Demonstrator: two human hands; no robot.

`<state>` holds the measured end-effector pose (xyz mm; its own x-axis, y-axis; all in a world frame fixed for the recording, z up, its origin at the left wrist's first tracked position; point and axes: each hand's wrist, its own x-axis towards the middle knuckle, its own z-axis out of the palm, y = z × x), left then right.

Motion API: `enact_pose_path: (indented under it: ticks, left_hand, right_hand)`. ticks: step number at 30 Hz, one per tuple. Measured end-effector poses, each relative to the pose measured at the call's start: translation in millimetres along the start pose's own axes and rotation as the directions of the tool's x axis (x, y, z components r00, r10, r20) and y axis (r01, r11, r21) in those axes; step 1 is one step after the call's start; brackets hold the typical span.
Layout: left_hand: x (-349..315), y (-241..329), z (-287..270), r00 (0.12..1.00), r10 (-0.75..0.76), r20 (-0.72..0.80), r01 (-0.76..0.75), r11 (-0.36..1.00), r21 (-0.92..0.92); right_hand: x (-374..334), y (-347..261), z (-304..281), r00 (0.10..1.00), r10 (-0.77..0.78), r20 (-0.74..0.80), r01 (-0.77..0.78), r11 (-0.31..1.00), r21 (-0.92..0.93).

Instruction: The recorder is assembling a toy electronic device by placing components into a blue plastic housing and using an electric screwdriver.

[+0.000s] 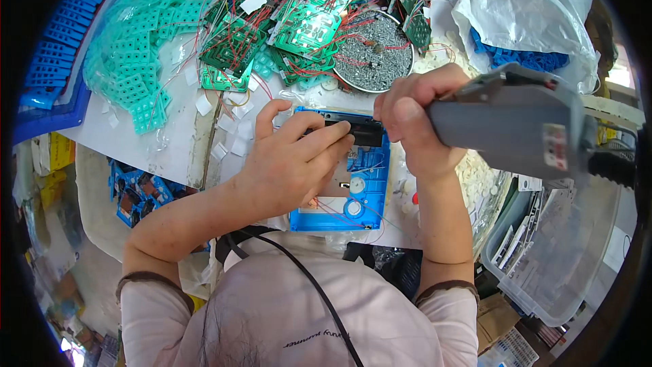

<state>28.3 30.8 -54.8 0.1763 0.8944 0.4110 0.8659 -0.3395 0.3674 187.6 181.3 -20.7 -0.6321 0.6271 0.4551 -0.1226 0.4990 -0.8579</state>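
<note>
A shallow blue plastic casing [384, 194] lies in front of me, with a white round part and thin red wires inside. Along its far edge is a black plastic strip [367, 134]. My left hand [299, 153] reaches over the casing's left side, its bent fingers closed on the strip. My right hand [424, 115] is wrapped round the front end of a grey corded electric screwdriver [506, 126], above the casing's far right corner. The screwdriver's tip is hidden by my fingers. Just beyond stands a round dish [360, 81] of small metal screws.
Green circuit boards [305, 24] with tangled red wires pile up at the back. Teal keypad sheets [139, 54] lie left, near blue plastic parts [64, 41]. A white plastic bag [530, 17] is at the back right. A clear bin [550, 258] stands right, more blue casings [139, 194] left.
</note>
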Motion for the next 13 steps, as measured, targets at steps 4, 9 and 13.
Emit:
enact_pose_path:
  ticks: [4,9,13]
  left_hand:
    - [6,-1,-3,0.999,-0.037,0.029,0.039,0.996,-0.08]
    - [36,-10,10,0.99,-0.076,0.115,0.084,0.994,-0.068]
    - [45,4,-21,0.996,0.022,0.081,-0.01,0.991,-0.136]
  right_hand:
    - [-3,0,-2,0.999,0.026,0.038,-0.032,0.987,0.158]
    - [6,-19,-22,0.995,-0.005,-0.104,0.045,0.924,0.379]
    - [13,-55,-63,0.992,-0.05,-0.117,0.082,0.955,0.284]
